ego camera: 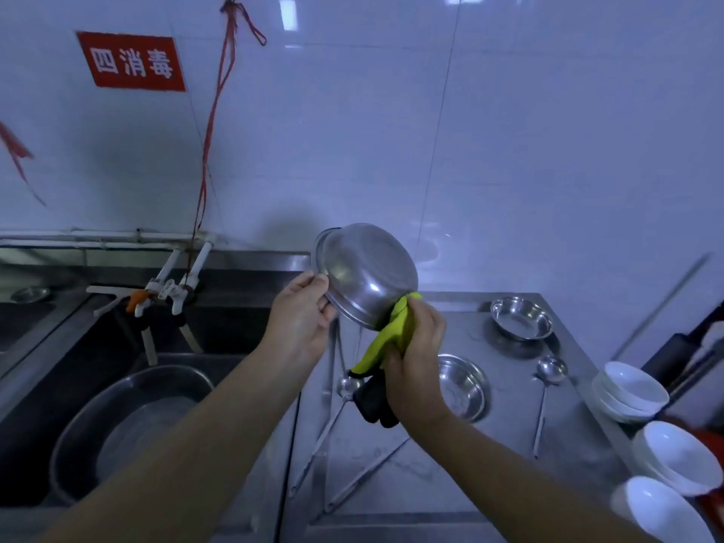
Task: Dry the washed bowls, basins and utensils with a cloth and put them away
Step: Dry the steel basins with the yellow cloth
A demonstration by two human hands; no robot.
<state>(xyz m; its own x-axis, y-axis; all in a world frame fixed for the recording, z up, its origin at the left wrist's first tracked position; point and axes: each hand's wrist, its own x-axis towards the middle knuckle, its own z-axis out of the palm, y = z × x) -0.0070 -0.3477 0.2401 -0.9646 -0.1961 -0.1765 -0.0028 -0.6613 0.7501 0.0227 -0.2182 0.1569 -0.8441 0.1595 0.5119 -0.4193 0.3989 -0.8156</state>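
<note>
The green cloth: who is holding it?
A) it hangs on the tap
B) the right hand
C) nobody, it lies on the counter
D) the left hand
B: the right hand grips the green cloth and presses it to the lower edge of the steel bowl, while the left hand holds the bowl's other edge.

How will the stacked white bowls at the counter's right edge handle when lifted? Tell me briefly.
The stacked white bowls look glazed, so probably slick and breakable. Nested loosely, the top one may shift if lifted from below. They sit near the counter edge, so a push could tip them off.
</note>
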